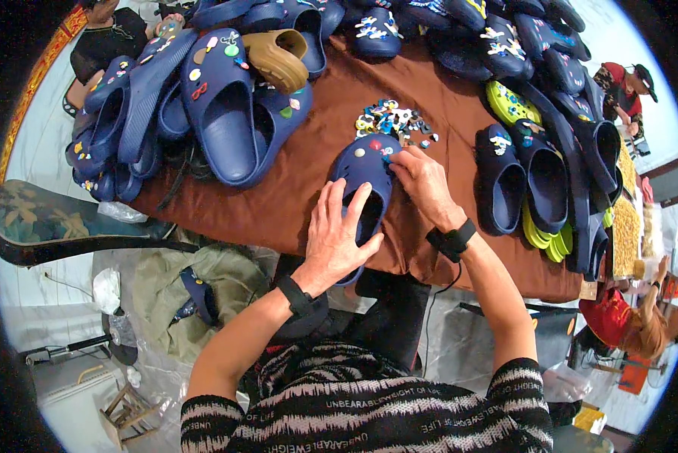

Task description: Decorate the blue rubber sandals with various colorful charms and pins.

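Head camera: left fisheye on the person's head
Facing: steeply down, over the striped shirt [369,404] onto the brown cloth [263,219]
Nearness: left hand [331,245] and right hand [427,185] close, floor [456,355] farther below

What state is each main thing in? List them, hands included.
Left hand: fingers spread, on the navy clog
Right hand: curled at the clog's right edge, grip unclear
Navy clog: sole down, some charms on its toe
Loose charms: heaped
Lime-green clog: charms on top
Brown tablecloth: wrinkled
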`<control>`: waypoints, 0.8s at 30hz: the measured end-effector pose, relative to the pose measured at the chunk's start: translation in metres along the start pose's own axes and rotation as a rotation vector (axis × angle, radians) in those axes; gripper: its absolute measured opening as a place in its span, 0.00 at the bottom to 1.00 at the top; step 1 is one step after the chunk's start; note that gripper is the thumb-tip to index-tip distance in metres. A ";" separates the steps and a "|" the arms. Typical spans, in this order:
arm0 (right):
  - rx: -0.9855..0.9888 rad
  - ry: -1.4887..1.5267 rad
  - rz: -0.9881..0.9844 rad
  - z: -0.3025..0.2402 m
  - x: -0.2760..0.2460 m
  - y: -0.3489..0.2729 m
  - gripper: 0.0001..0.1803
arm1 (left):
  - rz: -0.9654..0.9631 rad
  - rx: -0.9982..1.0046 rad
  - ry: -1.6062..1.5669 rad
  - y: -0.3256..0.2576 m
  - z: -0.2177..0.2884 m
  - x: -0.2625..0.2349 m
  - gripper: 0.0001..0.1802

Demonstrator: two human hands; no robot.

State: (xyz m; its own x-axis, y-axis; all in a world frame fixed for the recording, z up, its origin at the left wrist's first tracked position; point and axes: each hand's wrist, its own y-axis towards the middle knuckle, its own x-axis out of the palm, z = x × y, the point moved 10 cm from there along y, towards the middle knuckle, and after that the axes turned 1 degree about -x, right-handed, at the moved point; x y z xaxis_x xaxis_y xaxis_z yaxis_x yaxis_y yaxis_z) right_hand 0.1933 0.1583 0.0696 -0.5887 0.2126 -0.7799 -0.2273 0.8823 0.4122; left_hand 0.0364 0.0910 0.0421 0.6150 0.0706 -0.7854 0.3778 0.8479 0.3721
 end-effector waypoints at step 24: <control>-0.315 -0.277 -0.342 -0.017 0.023 0.001 0.15 | 0.003 -0.049 0.013 -0.001 -0.001 0.005 0.50</control>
State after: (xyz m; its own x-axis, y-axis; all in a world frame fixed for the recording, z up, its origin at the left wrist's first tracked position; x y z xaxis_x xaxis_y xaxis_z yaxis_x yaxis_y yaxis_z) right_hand 0.1661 0.1571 0.0601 -0.2235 0.0754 -0.9718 -0.6167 0.7611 0.2009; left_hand 0.0380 0.0910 0.0370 0.6067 0.0798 -0.7909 0.3416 0.8722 0.3501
